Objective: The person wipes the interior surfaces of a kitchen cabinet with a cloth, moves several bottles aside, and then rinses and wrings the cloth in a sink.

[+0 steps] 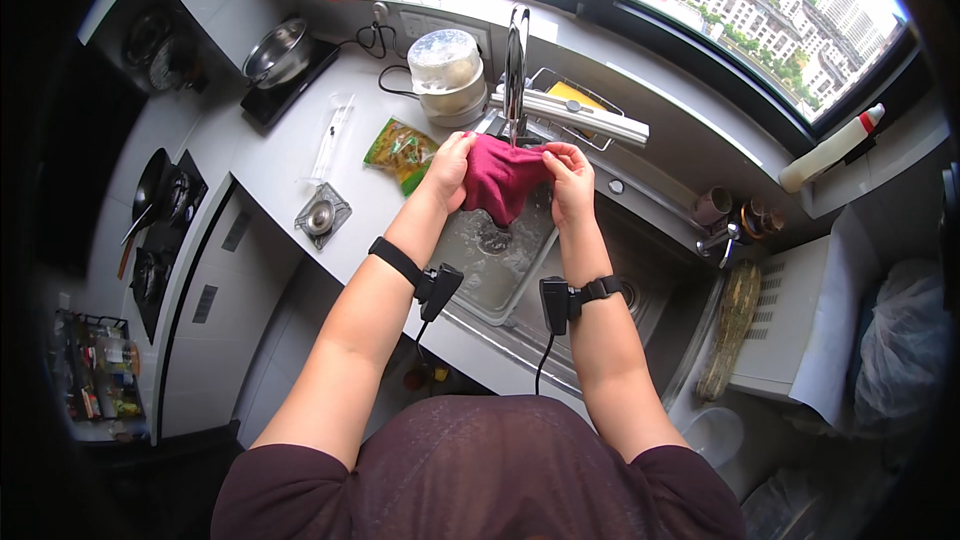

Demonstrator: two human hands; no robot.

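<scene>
My left hand point(450, 169) and my right hand point(570, 180) hold a dark red cloth point(506, 176) between them, each pinching one of its upper corners. Above it stands a chrome faucet point(517, 52), and a thin stream of water falls from its spout onto the cloth's top edge. The middle of the cloth hangs down over a rectangular basin point(480, 292) of water in the sink point(600, 240). Bubbles and ripples show on the water below the cloth. Each forearm wears a black strap with a small device on it.
Left of the sink lie a patterned food packet point(401, 154), a sink strainer point(321, 217) and a clear plastic package point(332, 139). A white steamer point(448, 79) stands behind them, a metal pot point(277, 52) farther left. At right are a long gourd point(731, 330) and a white appliance point(784, 315).
</scene>
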